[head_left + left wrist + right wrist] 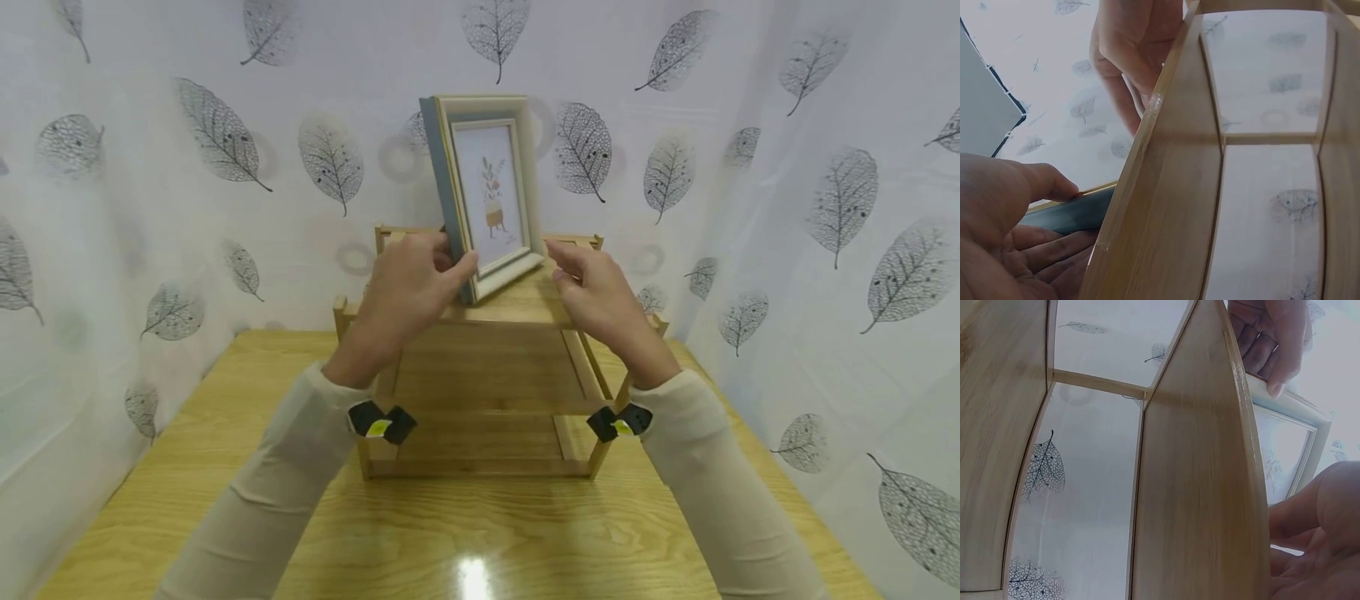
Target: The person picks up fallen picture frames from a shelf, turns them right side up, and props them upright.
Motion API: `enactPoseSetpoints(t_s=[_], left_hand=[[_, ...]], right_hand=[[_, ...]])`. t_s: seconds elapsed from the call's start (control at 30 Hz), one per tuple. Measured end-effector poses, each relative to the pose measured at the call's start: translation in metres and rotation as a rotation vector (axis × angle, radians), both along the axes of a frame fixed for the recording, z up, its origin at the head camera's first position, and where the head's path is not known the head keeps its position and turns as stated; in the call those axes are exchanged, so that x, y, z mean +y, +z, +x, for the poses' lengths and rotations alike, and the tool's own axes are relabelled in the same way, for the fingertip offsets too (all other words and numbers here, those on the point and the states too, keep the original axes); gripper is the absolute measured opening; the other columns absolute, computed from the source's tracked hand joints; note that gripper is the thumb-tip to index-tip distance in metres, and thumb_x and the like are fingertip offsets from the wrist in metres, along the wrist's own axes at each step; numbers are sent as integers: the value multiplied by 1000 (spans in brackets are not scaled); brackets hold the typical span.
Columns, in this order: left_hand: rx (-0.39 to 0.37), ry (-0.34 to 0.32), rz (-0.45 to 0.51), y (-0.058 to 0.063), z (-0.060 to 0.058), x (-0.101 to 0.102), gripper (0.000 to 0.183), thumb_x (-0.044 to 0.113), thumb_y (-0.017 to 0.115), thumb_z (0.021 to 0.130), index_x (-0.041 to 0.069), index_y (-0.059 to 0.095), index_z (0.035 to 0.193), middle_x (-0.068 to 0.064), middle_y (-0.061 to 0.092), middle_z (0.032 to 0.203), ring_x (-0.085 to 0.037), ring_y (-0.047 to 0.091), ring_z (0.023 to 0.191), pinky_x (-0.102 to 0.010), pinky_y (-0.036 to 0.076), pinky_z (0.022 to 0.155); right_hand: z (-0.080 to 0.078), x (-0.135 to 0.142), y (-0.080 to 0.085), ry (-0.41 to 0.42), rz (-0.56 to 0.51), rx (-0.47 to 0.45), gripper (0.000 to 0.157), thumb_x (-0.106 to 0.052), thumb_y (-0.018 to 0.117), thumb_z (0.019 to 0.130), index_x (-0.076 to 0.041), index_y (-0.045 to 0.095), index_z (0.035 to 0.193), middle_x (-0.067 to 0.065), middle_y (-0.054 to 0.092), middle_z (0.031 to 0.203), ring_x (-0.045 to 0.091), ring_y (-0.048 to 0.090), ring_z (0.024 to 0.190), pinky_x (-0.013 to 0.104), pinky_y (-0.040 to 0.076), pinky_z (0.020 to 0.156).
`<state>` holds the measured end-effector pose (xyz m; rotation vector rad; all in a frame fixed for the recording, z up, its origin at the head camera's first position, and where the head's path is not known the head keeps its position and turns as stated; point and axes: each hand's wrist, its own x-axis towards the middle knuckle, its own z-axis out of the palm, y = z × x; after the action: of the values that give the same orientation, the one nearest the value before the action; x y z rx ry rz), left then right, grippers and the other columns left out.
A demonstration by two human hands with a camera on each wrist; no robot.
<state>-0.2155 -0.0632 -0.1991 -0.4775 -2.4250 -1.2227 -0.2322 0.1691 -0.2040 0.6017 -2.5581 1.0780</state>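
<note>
A picture frame [491, 192] with a cream front and blue-grey side stands turned at an angle on the top shelf [525, 304] of a wooden rack. Behind its glass is a print of a potted plant. My left hand [412, 279] grips its lower left side, thumb on the front edge and fingers around the side; the left wrist view shows the thumb [1054, 181] on the blue-grey side. Close to the lower right edge is my right hand [596, 292], fingers loosely bent; whether they touch the frame, I cannot tell.
The wooden rack [480, 467] has lower shelves and stands on a wood-grain table [450, 533]. Low rails and corner posts edge its top shelf. A pale curtain [712, 275] with dark leaf prints hangs behind and along both sides.
</note>
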Motion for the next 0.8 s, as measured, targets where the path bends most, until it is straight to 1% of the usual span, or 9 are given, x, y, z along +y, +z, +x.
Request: enactPoseSetpoints(t_s=[0.2, 0.4, 0.6, 0.7, 0.8], left_hand=[[-25, -8, -27, 1, 1, -4, 27, 27, 62, 102, 2, 70, 107, -9, 74, 97, -19, 67, 72, -31, 56, 56], [-50, -3, -56, 2, 0, -7, 27, 28, 57, 104, 4, 69, 103, -7, 71, 94, -20, 63, 70, -31, 53, 56], [-53, -4, -86, 4, 1, -9, 28, 29, 54, 105, 4, 67, 101, -7, 68, 92, -21, 60, 70, -31, 51, 56], [-53, -1, -99, 4, 2, -10, 28, 29, 52, 105, 5, 65, 99, -8, 67, 92, -22, 58, 72, -32, 51, 59], [-55, -4, -106, 4, 1, -10, 28, 29, 50, 106, 5, 62, 96, -10, 64, 91, -22, 56, 72, -32, 50, 59]], right_hand=[[1, 0, 2, -30, 17, -36, 47, -1, 47, 103, 3, 44, 150, 22, 48, 150, 37, 47, 138, 45, 38, 115], [0, -1, 4, -56, 52, -70, 51, -4, 47, 104, 2, 37, 153, 24, 44, 152, 39, 45, 139, 46, 36, 116], [-1, -2, 5, -93, 72, -111, 54, -7, 46, 104, 1, 32, 156, 23, 44, 152, 38, 46, 138, 47, 36, 116], [-2, -2, 6, -97, 59, -123, 55, -6, 46, 104, 3, 30, 156, 24, 45, 151, 37, 48, 137, 46, 36, 116], [-2, -2, 7, -97, 42, -117, 54, -5, 46, 104, 3, 31, 155, 26, 48, 148, 38, 51, 134, 46, 38, 115]])
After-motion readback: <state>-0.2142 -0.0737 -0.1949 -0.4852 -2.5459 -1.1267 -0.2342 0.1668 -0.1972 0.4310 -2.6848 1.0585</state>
